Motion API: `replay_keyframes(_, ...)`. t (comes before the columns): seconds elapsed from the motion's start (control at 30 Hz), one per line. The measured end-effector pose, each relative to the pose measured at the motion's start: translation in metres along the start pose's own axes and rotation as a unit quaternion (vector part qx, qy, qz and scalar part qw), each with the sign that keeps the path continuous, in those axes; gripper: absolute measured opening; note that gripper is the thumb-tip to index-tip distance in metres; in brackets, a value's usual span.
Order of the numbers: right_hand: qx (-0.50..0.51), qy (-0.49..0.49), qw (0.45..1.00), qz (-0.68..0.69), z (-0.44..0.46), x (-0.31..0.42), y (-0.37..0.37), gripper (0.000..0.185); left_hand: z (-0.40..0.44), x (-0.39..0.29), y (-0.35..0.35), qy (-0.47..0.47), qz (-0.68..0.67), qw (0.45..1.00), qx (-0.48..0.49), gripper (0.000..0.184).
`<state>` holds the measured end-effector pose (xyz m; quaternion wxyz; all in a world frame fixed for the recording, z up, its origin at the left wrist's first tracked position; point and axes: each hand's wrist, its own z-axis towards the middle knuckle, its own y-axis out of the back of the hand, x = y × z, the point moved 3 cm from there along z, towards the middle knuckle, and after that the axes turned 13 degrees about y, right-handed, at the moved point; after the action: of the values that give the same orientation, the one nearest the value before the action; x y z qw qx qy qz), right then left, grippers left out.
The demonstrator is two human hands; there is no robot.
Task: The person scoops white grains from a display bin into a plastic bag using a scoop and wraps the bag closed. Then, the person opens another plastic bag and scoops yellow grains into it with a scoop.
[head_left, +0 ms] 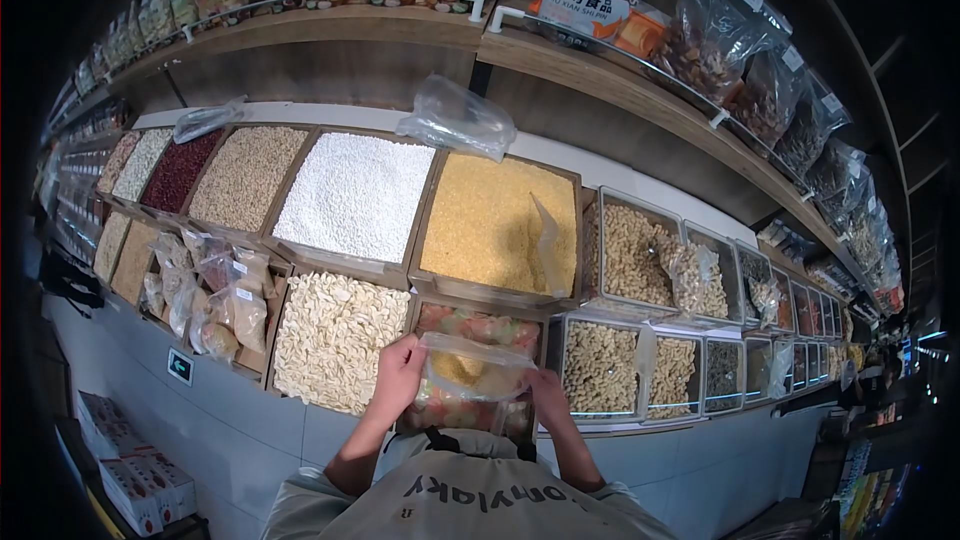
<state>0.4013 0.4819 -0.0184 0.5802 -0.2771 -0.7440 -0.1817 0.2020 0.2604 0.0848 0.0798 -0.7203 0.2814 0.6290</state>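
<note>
A clear plastic bag (480, 352) with some yellow grain at its bottom hangs between my two hands. My left hand (401, 365) pinches the upper left corner of the bag, and my right hand (545, 392) grips its right side. Beneath the bag is a bin lined with a red and green pattern (475, 325). Just beyond, a wooden bin of yellow grain (480, 210) has a translucent scoop (548, 240) stuck in it at the right. Left of my left hand lies a bin of pale, flat flakes (335, 340).
Bins of white grain (352, 195), tan grain (245, 175) and dark red beans (182, 170) run leftward. Lidded clear bins (600, 365) stand at the right. A roll of plastic bags (458, 120) lies behind. Shelves (620, 70) with packaged food overhang the back.
</note>
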Motion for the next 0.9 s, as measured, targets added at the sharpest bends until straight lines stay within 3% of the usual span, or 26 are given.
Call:
replay_keyframes(0.03, -0.012, -0.023, 0.999, 0.032, -0.005, 0.015, -0.010, 0.023, -0.001, 0.000, -0.002, 0.000, 0.000, 1.000, 0.000, 0.029)
replay_keyframes(0.1, -0.024, -0.045, 0.997, 0.064, -0.008, 0.029, -0.017, 0.022, -0.004, 0.006, -0.008, 0.111, -0.109, 0.987, 0.031, 0.027)
replay_keyframes(0.23, -0.016, -0.081, 0.981, 0.177, -0.009, 0.048, -0.022, 0.017, -0.003, 0.010, -0.006, 0.113, -0.099, 0.987, 0.050, 0.024)
replay_keyframes(0.3, -0.016, -0.088, 0.972, 0.216, -0.009, 0.052, -0.019, 0.014, -0.003, 0.008, -0.003, 0.140, -0.160, 0.973, 0.086, 0.022)
replay_keyframes(0.37, 0.044, -0.090, 0.952, 0.290, -0.008, 0.053, -0.018, 0.012, -0.002, 0.009, 0.001, 0.125, -0.191, 0.969, 0.099, 0.020)
replay_keyframes(0.57, -0.036, -0.013, 0.984, 0.174, -0.008, 0.063, -0.029, 0.006, -0.002, -0.004, 0.011, 0.123, -0.314, 0.932, 0.133, 0.019)
replay_keyframes(0.63, -0.017, 0.009, 0.987, 0.158, -0.007, 0.055, -0.022, 0.004, -0.001, -0.009, 0.014, 0.122, -0.334, 0.926, 0.127, 0.018)
replay_keyframes(0.7, 0.002, 0.031, 0.989, 0.143, -0.006, 0.054, -0.020, 0.003, 0.000, -0.018, 0.021, 0.097, -0.256, 0.957, 0.099, 0.016)
replay_keyframes(0.83, -0.014, 0.029, 0.981, 0.190, -0.010, 0.068, -0.024, 0.006, -0.003, -0.039, 0.021, 0.077, -0.236, 0.968, 0.040, 0.011)
replay_keyframes(0.9, -0.030, 0.018, 0.980, 0.198, -0.010, 0.068, -0.024, 0.008, -0.004, -0.043, 0.029, 0.022, 0.038, 0.999, -0.017, 0.010)
